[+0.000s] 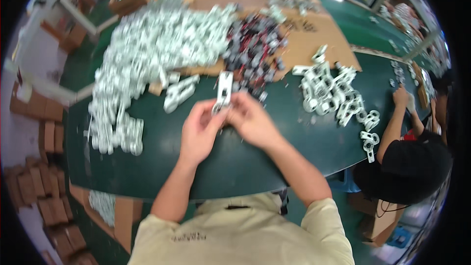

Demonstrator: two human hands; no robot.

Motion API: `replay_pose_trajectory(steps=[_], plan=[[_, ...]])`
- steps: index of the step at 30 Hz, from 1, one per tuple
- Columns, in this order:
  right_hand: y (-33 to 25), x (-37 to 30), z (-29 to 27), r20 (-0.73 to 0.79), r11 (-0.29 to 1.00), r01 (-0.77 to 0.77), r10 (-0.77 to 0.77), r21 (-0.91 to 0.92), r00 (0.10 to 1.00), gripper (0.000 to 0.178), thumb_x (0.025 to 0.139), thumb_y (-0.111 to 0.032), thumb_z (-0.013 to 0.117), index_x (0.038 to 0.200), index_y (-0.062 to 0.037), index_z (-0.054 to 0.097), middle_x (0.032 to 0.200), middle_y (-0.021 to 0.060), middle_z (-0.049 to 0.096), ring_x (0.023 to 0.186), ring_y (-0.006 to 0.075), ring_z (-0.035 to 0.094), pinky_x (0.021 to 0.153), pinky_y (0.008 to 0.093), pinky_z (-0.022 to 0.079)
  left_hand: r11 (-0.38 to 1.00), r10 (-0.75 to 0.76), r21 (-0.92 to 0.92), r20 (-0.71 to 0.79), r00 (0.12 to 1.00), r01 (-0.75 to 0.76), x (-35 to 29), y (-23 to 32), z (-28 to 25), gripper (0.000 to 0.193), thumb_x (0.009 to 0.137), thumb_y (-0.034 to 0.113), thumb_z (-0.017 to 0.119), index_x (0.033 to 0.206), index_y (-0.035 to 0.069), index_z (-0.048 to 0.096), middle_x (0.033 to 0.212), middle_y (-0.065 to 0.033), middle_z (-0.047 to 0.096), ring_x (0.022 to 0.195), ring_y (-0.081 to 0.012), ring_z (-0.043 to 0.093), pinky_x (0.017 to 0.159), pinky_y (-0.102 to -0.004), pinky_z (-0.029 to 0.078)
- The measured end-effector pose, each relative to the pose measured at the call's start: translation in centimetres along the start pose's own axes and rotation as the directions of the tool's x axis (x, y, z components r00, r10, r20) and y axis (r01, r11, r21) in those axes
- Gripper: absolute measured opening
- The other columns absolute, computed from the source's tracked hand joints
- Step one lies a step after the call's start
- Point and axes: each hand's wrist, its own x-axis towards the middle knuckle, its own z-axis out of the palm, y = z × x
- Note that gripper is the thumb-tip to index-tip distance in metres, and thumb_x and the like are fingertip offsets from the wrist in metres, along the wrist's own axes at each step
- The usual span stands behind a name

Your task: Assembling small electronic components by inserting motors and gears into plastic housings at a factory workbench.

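Between my two hands, above the near half of the green table (162, 172), stands a white plastic housing (225, 84) with a dark square opening and a ring at its lower end. My left hand (200, 123) pinches its lower end between thumb and fingers. From the other side, my right hand (248, 118) closes on the same end, its fingertips partly hidden. Just beyond lies a heap of small grey and black parts with red wires (255, 41). A few loose white housings (180, 93) rest to the left of my hands.
A large pile of white housings (162, 34) covers the table's far left. Right of my hands lies a looser group of white ringed pieces (326, 88). Flattened cardboard (324, 32) lies under the far heaps. A co-worker in black (407, 167) sits at right; brown boxes (37, 181) stack at left.
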Motion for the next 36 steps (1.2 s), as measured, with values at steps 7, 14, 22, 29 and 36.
replay_pose_trajectory(steps=[7,14,22,29,36], plan=[[-1.6,0.3,0.5,-0.082,0.99,-0.057,0.047,-0.13,0.996,0.024,0.093,-0.009,0.06,0.113,0.0034,0.054,0.097,0.0065,0.065,0.085,0.0091,0.06,0.075,0.0231,0.048,0.995,-0.06,-0.075,0.025,0.998,0.061,0.4,-0.3,-1.4,0.03,0.094,0.007,0.059,0.123,-0.002,0.056,0.103,-0.0057,0.065,0.084,-0.0103,0.061,0.078,-0.0253,0.052],[-1.4,0.3,0.6,-0.093,0.977,-0.086,0.069,-0.197,0.993,0.023,0.093,-0.007,0.06,0.113,0.0033,0.054,0.097,0.0064,0.065,0.083,0.0084,0.06,0.074,0.0221,0.047,0.984,-0.075,-0.158,0.024,0.997,0.077,0.3,-0.4,-1.6,0.029,0.093,0.004,0.06,0.12,-0.003,0.056,0.094,-0.002,0.06,0.081,-0.0071,0.06,0.073,-0.022,0.051],[-0.9,-1.1,0.1,-0.034,0.989,-0.051,0.047,-0.142,0.998,0.019,0.095,-0.005,0.058,0.112,-0.0005,0.053,0.099,0.0025,0.062,0.087,0.0061,0.057,0.075,0.0216,0.047,0.996,-0.006,-0.085,0.038,0.999,0.01,-0.6,-1.6,-1.1,0.02,0.094,0.004,0.058,0.114,0.001,0.056,0.095,0.0005,0.061,0.082,-0.0046,0.058,0.071,-0.0195,0.048],[-1.7,-1.2,0.3,-0.046,0.978,-0.059,0.051,-0.198,0.998,0.017,0.094,-0.007,0.06,0.107,0.0015,0.053,0.095,0.003,0.061,0.084,0.0068,0.058,0.075,0.0218,0.048,0.978,-0.017,-0.207,0.099,0.995,0.037,-1.0,-0.5,-0.8,0.021,0.093,0.0,0.058,0.114,0.0,0.055,0.099,-0.0025,0.061,0.086,-0.0069,0.061,0.077,-0.023,0.052],[-3.2,-1.1,-0.7,-0.008,0.97,-0.051,0.051,-0.237,0.999,0.018,0.091,-0.006,0.063,0.104,0.0009,0.054,0.092,0.0035,0.061,0.082,0.0082,0.058,0.073,0.024,0.05,0.992,0.123,-0.001,0.158,0.98,-0.124,-0.6,-1.3,-0.3,0.023,0.091,0.0,0.06,0.115,-0.001,0.056,0.103,-0.0055,0.058,0.09,-0.0108,0.062,0.08,-0.026,0.053]])
